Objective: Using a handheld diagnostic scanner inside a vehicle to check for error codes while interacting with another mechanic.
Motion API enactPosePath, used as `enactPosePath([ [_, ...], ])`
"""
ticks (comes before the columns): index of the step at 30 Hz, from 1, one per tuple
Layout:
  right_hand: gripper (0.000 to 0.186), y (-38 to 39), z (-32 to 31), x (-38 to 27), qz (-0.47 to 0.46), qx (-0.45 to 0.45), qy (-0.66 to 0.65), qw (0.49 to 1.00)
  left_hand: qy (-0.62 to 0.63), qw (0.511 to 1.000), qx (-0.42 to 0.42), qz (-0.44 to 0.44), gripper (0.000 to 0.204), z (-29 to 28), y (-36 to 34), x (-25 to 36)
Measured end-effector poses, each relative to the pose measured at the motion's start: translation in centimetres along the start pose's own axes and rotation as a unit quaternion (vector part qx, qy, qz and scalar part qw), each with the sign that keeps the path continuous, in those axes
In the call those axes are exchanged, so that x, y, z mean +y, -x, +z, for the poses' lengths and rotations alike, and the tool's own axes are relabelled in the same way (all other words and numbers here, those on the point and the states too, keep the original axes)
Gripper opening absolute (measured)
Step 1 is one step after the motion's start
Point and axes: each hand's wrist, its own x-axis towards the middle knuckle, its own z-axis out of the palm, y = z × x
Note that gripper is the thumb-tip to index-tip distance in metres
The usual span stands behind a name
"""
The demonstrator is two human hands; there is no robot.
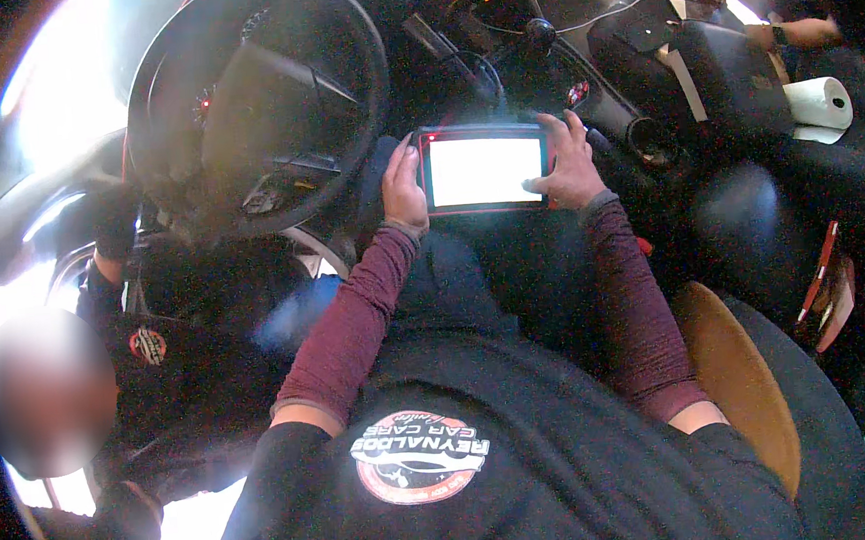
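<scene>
Black shirt (586,450); tablet (481,171) between fingers (405,169).

Looking dim and grainy inside; glaring white at left; washing out on the screen (486,171); hazing over the steering wheel (256,112); curving toward black edges.

Wearer's two hands (406,190) (574,172), one tablet (481,169), one steering wheel (260,122), one paper roll (810,108)
</scene>
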Motion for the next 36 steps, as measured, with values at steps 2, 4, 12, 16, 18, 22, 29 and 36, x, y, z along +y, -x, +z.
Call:
enactPosePath([
  [2,0.111,0.0,-0.3,-0.1,0.015,-0.022,0.007,1.0,0.034,0.999,-0.02,-0.033,0.041,-0.1,-0.2,0.0],
  [4,0.112,-0.1,-0.4,-0.1,0.007,-0.024,-0.001,1.0,0.041,0.999,-0.014,-0.027,0.042,-0.5,-0.5,-0.8],
  [12,0.105,-0.3,0.3,1.3,0.003,-0.017,-0.011,1.0,0.0,1.0,-0.027,0.013,0.04,-0.2,-0.1,-0.6],
  [16,0.101,-0.3,0.8,0.8,0.003,0.008,-0.008,1.0,0.046,0.999,-0.006,-0.017,0.039,0.2,-0.1,-0.3],
  [18,0.099,-0.2,0.9,0.5,0.015,0.022,-0.013,1.0,0.064,0.998,-0.009,-0.01,0.038,-0.3,-0.5,-1.5],
  [22,0.099,-0.1,0.7,0.4,0.017,0.014,0.001,1.0,0.021,0.999,-0.023,-0.006,0.042,-1.1,-0.7,-2.4],
  [29,0.102,0.0,0.3,0.0,0.022,0.005,-0.004,1.0,0.059,0.998,-0.019,-0.023,0.042,-0.2,-0.2,-0.6],
  [36,0.104,-0.1,0.1,-0.5,0.025,-0.006,-0.007,1.0,0.092,0.995,-0.015,-0.028,0.04,-0.4,-0.4,-1.6],
])
